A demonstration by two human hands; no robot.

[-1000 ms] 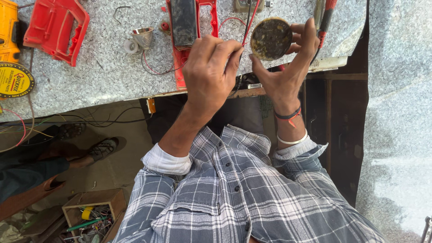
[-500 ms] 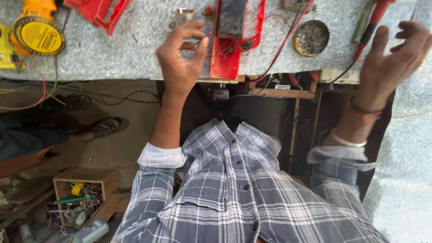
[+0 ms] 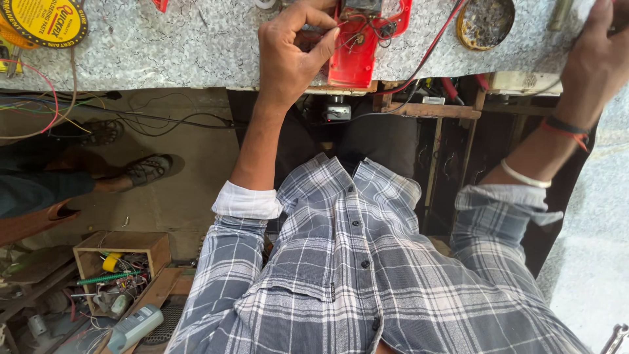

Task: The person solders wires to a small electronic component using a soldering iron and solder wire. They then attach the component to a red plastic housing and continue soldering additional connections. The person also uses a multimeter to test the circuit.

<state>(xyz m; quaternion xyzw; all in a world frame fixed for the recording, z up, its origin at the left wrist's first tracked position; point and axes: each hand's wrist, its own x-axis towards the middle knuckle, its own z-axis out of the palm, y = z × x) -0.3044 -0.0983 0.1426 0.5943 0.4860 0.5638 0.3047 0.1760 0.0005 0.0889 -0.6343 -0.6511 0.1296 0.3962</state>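
Left hand (image 3: 288,49) lowered, now pinching red housing (image 3: 363,49).

A yellow round tin (image 3: 44,21) lies on the speckled bench (image 3: 164,52).

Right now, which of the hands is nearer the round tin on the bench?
Right. The right hand rests just beside the round tin; the left hand is farther off, at the red casing.

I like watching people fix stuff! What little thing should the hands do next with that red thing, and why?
Probably the left hand should pinch one of the thin wires on the open red device. Its fingertips already rest at the device's edge, beside the bare wiring, while the right hand is far off on the worktop.
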